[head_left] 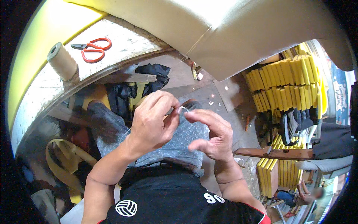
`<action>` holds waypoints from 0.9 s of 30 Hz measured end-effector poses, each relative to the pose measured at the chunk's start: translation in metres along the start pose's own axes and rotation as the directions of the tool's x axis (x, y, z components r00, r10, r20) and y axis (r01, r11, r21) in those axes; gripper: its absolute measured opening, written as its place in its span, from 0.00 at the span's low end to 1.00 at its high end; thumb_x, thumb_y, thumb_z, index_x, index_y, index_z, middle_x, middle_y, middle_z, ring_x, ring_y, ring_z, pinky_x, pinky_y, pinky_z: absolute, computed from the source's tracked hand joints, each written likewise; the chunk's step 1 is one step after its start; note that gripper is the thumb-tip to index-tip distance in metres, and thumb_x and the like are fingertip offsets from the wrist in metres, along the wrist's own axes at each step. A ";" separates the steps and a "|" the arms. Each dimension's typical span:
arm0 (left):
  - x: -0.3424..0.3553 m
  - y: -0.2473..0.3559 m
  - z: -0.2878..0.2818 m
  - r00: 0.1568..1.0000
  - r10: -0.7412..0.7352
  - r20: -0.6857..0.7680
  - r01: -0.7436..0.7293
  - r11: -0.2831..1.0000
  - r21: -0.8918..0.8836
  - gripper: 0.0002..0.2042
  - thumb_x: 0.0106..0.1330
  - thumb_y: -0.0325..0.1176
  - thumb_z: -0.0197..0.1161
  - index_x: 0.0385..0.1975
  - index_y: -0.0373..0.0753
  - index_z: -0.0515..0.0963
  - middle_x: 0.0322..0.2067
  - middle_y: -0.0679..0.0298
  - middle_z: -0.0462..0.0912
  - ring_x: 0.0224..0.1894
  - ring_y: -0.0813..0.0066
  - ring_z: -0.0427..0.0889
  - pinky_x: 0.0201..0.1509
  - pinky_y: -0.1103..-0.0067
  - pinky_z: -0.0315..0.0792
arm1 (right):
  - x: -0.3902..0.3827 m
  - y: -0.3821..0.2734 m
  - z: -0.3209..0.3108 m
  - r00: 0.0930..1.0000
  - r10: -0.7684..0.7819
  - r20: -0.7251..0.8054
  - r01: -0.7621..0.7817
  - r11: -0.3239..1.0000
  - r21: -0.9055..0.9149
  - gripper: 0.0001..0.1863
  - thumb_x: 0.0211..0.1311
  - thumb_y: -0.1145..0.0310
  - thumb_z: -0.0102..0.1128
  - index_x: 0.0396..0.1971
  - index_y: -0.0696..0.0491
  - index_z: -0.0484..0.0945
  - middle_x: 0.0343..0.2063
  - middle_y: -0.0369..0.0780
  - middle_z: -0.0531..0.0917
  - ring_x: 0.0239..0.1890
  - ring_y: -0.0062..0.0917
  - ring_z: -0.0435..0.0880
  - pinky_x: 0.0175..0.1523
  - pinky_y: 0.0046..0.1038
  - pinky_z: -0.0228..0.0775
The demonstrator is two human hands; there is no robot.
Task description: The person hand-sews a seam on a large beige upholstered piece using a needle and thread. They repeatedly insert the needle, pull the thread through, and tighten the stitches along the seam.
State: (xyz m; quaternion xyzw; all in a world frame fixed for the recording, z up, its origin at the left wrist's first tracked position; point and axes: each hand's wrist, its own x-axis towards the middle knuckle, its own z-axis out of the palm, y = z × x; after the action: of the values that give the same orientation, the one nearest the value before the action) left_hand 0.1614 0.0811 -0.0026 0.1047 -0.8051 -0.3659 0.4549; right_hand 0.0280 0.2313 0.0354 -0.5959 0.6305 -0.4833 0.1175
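Observation:
My left hand is closed in a pinch, its fingertips gripping thread. A short pale loop of the thread curves out of the pinch toward my right hand. That hand is open, thumb well away from the fingers, fingertips beside the loop. Whether they touch it I cannot tell. From a puckered spot on a beige upholstered piece, a thin strand runs down to my left hand. A spool of tan thread and red-handled scissors rest on the worn white tabletop.
Stacks of yellow-edged panels stand at the right, with a wooden bar below them. Dark cloth lies under the table edge. Small scraps dot the floor. Another person is at the far lower right.

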 end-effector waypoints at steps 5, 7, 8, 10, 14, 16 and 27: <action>0.019 0.000 0.018 0.997 -0.062 -0.045 0.054 0.986 -0.157 0.06 0.57 0.21 0.67 0.33 0.33 0.78 0.32 0.55 0.80 0.36 0.55 0.82 0.41 0.67 0.76 | 0.001 0.018 -0.001 0.973 -0.094 -0.209 0.046 0.973 -0.226 0.13 0.66 0.67 0.70 0.45 0.59 0.86 0.42 0.47 0.88 0.44 0.31 0.87 0.49 0.30 0.80; 0.029 -0.008 0.027 0.995 -0.057 -0.077 0.041 0.981 -0.191 0.06 0.60 0.23 0.67 0.34 0.33 0.78 0.33 0.55 0.81 0.35 0.58 0.82 0.41 0.69 0.75 | 0.018 0.022 -0.004 0.929 -0.253 -0.269 0.138 0.914 -0.383 0.08 0.71 0.71 0.64 0.42 0.59 0.85 0.37 0.42 0.84 0.38 0.27 0.84 0.45 0.27 0.79; 0.037 -0.012 0.032 0.993 -0.076 -0.086 0.053 0.971 -0.235 0.05 0.62 0.23 0.67 0.35 0.32 0.79 0.33 0.55 0.81 0.35 0.60 0.82 0.41 0.70 0.75 | 0.024 0.027 -0.009 0.914 -0.219 -0.341 0.104 0.940 -0.326 0.07 0.71 0.71 0.64 0.43 0.58 0.85 0.37 0.42 0.84 0.38 0.27 0.84 0.45 0.26 0.77; 0.053 -0.017 0.041 0.976 -0.178 -0.127 0.119 0.919 -0.376 0.08 0.65 0.27 0.69 0.39 0.32 0.80 0.36 0.56 0.83 0.37 0.65 0.83 0.43 0.73 0.76 | 0.036 0.035 -0.016 0.888 -0.153 -0.434 0.058 0.973 -0.225 0.07 0.72 0.71 0.63 0.44 0.57 0.84 0.37 0.41 0.84 0.39 0.25 0.83 0.45 0.24 0.75; 0.094 -0.054 0.077 0.913 -0.126 -0.387 0.056 0.981 -0.187 0.13 0.64 0.32 0.71 0.44 0.32 0.81 0.40 0.54 0.84 0.39 0.63 0.84 0.45 0.73 0.78 | 0.069 0.028 -0.029 0.887 -0.074 -0.455 0.008 0.989 -0.145 0.08 0.76 0.72 0.58 0.48 0.57 0.82 0.37 0.37 0.83 0.39 0.20 0.82 0.47 0.22 0.74; 0.110 -0.074 0.092 0.880 -0.094 -0.466 0.057 0.994 -0.093 0.14 0.64 0.34 0.72 0.45 0.33 0.81 0.41 0.54 0.84 0.39 0.63 0.85 0.46 0.72 0.78 | 0.082 0.030 -0.033 0.909 -0.087 -0.408 0.030 0.989 -0.145 0.09 0.75 0.73 0.59 0.49 0.57 0.83 0.37 0.37 0.83 0.40 0.20 0.82 0.47 0.21 0.76; 0.126 -0.094 0.082 0.912 -0.362 -0.192 0.251 0.864 -0.437 0.09 0.70 0.34 0.66 0.39 0.32 0.83 0.32 0.57 0.87 0.36 0.71 0.86 0.43 0.74 0.79 | 0.130 0.045 -0.029 0.883 -0.103 -0.458 0.061 0.993 -0.106 0.10 0.71 0.74 0.66 0.48 0.61 0.85 0.41 0.40 0.89 0.44 0.21 0.86 0.53 0.22 0.78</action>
State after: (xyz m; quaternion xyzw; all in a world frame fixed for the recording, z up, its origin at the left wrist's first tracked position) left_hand 0.0083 -0.0080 -0.0104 0.1848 -0.6162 -0.5743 0.5062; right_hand -0.0554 0.1248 0.0720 -0.4942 0.6353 -0.5876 -0.0831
